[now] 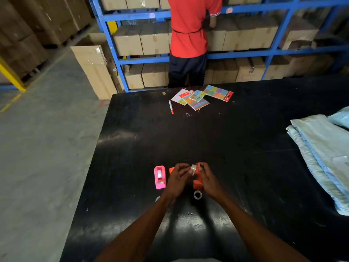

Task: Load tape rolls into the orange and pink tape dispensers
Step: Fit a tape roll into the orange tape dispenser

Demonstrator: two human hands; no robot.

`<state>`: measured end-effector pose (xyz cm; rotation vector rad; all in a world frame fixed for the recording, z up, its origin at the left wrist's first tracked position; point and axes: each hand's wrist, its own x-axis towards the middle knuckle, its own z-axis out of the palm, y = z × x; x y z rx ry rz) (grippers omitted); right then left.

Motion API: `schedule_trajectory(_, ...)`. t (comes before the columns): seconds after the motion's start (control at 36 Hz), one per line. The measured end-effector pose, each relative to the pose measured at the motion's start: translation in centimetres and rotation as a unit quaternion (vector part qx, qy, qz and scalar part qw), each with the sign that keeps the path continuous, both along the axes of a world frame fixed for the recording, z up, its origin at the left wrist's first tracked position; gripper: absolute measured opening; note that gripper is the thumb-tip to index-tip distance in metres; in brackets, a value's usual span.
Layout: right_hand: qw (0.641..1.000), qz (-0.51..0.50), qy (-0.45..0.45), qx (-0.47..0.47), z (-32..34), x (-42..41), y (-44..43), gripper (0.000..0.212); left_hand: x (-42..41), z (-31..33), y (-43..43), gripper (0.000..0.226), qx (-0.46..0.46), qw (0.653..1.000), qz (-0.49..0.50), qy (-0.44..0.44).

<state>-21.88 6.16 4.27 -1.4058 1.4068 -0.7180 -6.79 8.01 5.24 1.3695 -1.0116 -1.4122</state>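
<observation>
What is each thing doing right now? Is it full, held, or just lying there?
Pink dispenser: standing, roll inside.
Orange dispenser: on table, under the hands.
Held roll: pinched by both hands.
Spare roll: lying flat.
Left hand: gripping.
Right hand: gripping.
Marker: capped, lying.

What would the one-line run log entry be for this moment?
hands: left hand and right hand hold small clear tape roll over orange plastic dispenser | pink plastic dispenser: roll seated | spare roll: on table
</observation>
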Motion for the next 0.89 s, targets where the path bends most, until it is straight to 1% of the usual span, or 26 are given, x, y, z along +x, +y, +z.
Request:
schedule_trajectory(0.06, 1.000, 0.000, -0.002, -0.005, -0.3, -0.1, -0.1, 0.021, 0.3, 0.2, 0.0, 0.037, 0.012, 0.999, -0.012, 0.045)
schedule_trajectory(0.17, 1.000, 0.003, -0.006, -0.006, -1.1, -0.1, -0.7, 0.020, 0.7, 0.3, 0.0, 0.045, 0.028, 0.996, -0.027, 0.084)
schedule_trajectory(0.33, 1.000, 0.013, -0.026, -0.013, -1.4, 0.2, -1.2, 0.021, 1.2, 0.4, -0.2, 0.044, 0.003, 0.997, -0.018, 0.072)
schedule_trajectory(0.44, 0.999, 0.022, -0.037, -0.009, -1.5, 0.4, -1.6, 0.028, 1.3, 0.6, -0.5, 0.042, -0.017, 0.998, -0.027, 0.047)
schedule_trajectory(0.53, 0.998, 0.023, -0.050, 0.002, -1.2, 0.6, -1.8, 0.023, 1.3, 0.6, -0.9, 0.044, -0.019, 0.998, -0.032, 0.052)
schedule_trajectory(0.67, 0.999, 0.013, -0.050, 0.006, -2.0, 0.6, -2.2, 0.023, 1.8, 0.0, -1.6, 0.049, -0.015, 0.996, -0.049, 0.069)
schedule_trajectory(0.75, 0.999, 0.017, -0.037, 0.016, -2.4, 0.3, -2.2, 0.022, 2.0, -0.8, -2.1, 0.058, 0.000, 0.994, -0.067, 0.082)
schedule_trajectory(0.81, 0.999, 0.016, -0.027, 0.020, -2.0, 0.2, -2.1, 0.021, 2.5, -1.8, -2.6, 0.061, 0.021, 0.996, -0.063, 0.061)
schedule_trajectory(0.83, 0.999, 0.014, -0.024, 0.021, -2.0, 0.1, -2.1, 0.022, 2.8, -2.5, -2.9, 0.058, 0.033, 0.997, -0.051, 0.044)
schedule_trajectory(0.89, 0.999, 0.004, -0.019, 0.026, -2.4, -0.3, -2.3, 0.022, 3.5, -3.9, -3.4, 0.045, 0.068, 0.998, -0.012, -0.013)
